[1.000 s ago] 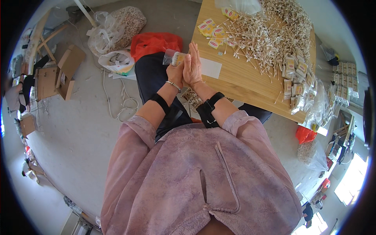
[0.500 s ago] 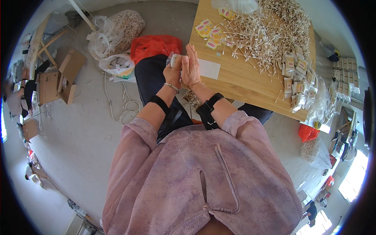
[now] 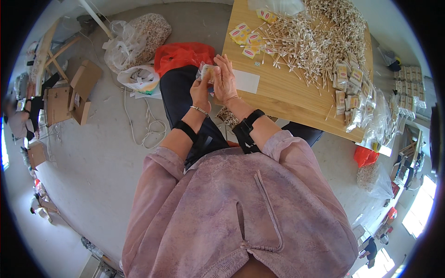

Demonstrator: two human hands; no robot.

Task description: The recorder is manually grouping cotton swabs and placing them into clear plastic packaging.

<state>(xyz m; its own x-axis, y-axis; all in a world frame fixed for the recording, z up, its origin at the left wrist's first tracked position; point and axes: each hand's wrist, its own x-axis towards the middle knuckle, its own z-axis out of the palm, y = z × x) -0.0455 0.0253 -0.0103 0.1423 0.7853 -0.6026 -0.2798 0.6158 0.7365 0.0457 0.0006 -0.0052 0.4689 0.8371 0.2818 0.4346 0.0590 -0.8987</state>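
Observation:
Over my lap, beside the table's near left corner, my left hand is closed around a small bundle of cotton swabs in clear plastic wrap. Its pale tips show above my thumb. My right hand lies against the bundle's right side with its fingers stretched upward; its palm is hidden. To the right, a large heap of loose cotton swabs covers much of the wooden table. Yellow and white printed cards lie left of the heap. Filled swab packs are piled at the table's right edge.
A white sheet lies at the table's near left edge. On the floor to the left are a red plastic bag, a clear sack of swabs, a white bag, a loose cable and an opened cardboard box.
My left hand has lowered slightly and its grip has shifted, showing more of the bundle. The right hand's fingers have tilted left and bent a little over it.

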